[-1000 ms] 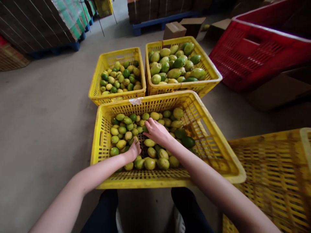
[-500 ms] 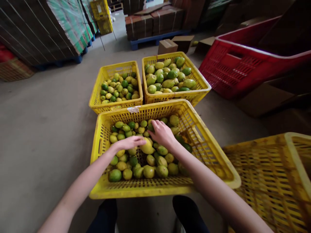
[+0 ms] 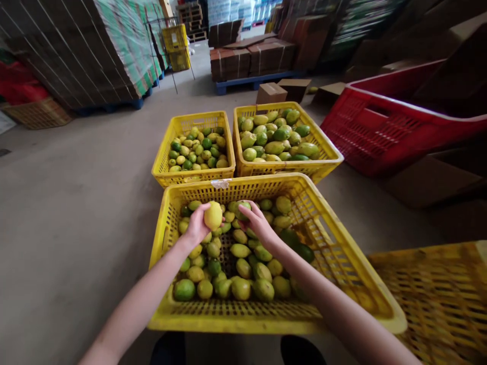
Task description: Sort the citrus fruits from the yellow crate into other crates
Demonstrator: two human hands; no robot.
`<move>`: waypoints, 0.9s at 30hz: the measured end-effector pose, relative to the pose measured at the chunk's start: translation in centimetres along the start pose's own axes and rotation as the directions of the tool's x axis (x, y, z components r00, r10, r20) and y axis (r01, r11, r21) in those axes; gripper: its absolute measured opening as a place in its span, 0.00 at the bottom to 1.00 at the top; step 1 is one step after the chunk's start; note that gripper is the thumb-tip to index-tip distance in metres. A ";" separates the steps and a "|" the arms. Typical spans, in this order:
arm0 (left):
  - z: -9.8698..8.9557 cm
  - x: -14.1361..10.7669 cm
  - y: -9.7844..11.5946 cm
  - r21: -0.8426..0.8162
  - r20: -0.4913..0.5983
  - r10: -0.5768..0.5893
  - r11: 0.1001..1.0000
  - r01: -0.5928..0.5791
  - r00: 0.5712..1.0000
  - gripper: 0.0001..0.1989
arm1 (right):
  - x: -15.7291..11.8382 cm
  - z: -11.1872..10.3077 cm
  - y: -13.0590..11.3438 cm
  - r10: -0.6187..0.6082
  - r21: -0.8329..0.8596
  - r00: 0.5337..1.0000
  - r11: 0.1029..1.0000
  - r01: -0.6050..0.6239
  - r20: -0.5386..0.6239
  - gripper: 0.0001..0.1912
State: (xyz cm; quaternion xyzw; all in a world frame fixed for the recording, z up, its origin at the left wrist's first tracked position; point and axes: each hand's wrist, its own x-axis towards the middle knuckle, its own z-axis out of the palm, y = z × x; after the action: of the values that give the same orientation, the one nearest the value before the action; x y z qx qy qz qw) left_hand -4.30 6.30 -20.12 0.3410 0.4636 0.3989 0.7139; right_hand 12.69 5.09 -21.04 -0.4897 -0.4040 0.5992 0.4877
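Note:
A yellow lemon [image 3: 213, 216] is held up in my left hand [image 3: 197, 226], its fingers wrapped round the side and underneath. My right hand [image 3: 259, 223] closes on a green lemon [image 3: 243, 209], partly hidden by the fingers. Both hands are over the near yellow crate [image 3: 266, 324], side by side and apart. Below them, many green and yellow lemons [image 3: 241, 289] lie in the crate, mostly on its left and middle. Bare lattice floor shows at the crate's right side.
Behind stand two yellow crates, one with smaller lemons [image 3: 198, 149] and one with larger lemons [image 3: 274, 147]. A red crate [image 3: 365, 116] is at the right, above another yellow crate [image 3: 437, 289]. Cardboard boxes [image 3: 271, 93] and strapped stacks on blue pallets [image 3: 251, 81] lie beyond.
My left hand has taken hold of the yellow lemon and lifted it up and leftward. My right hand has raised the green lemon from the pile. The view has tilted up slightly.

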 end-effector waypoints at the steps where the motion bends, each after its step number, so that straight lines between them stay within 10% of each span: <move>1: 0.3 -0.1 -0.5 0.074 -0.018 0.039 0.997 -0.038 0.999 0.17 | -0.2 -0.2 0.2 -0.011 -0.006 1.000 1.000 0.011 0.011 0.16; 6: 1.2 -1.1 -2.1 0.515 0.038 0.392 0.781 -0.354 0.919 0.19 | -1.1 -1.0 0.7 -0.201 -0.308 0.980 0.932 0.189 -0.008 0.20; 12: 0.7 -1.3 -2.0 0.712 0.095 0.629 0.499 -0.495 0.772 0.22 | -1.1 -1.1 0.4 -0.522 -0.673 0.848 0.593 0.441 0.096 0.21; 27: 0.2 -1.6 -0.7 0.794 0.216 0.679 0.296 -0.531 0.702 0.21 | -1.3 -1.1 0.8 -0.648 -0.751 0.748 0.423 0.508 0.141 0.19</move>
State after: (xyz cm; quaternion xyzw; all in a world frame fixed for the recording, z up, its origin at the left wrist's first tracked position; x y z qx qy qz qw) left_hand -4.36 4.51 -20.04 0.7426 0.4830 0.4045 0.2274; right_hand 13.71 3.61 -21.78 -0.5240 -0.7132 0.1266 0.4480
